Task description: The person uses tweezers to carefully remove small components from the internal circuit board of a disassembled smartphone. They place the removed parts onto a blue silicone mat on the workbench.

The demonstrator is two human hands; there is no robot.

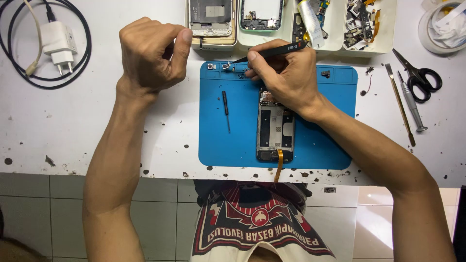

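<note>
Fingers of the right hand [286, 77] pinch a pair of black tweezers [272, 51], the tips closing on a small metal component [226, 65] at the top edge of the blue repair mat [335, 145], at about 11 o'clock from the opened phone [275, 127] lying back-up in the mat's middle with an orange ribbon cable [279, 165] trailing off its lower end. The left hand [150, 53] hovers at 9 o'clock of the tweezers, curled into a loose fist with thumb pressed to forefinger; whether anything lies between them cannot be told. Judged from this grip, the part is best handled with light, steady pressure, the heel of the right hand braced on the mat so the tips do not slip and flick the piece away. A small black screwdriver [225, 109] rests on the mat at 9 o'clock of the phone. At 12 o'clock, a row of white trays [383, 48] lines the bench: one holds a stripped phone frame [211, 17], the next a green-edged phone housing [261, 14], the others a tube and loose boards, connectors and flex scraps. At 3 o'clock lie scissors [420, 77] and metal pry tools [400, 104]; at 9 o'clock, a white charger [58, 43] ringed by black cable.
</note>
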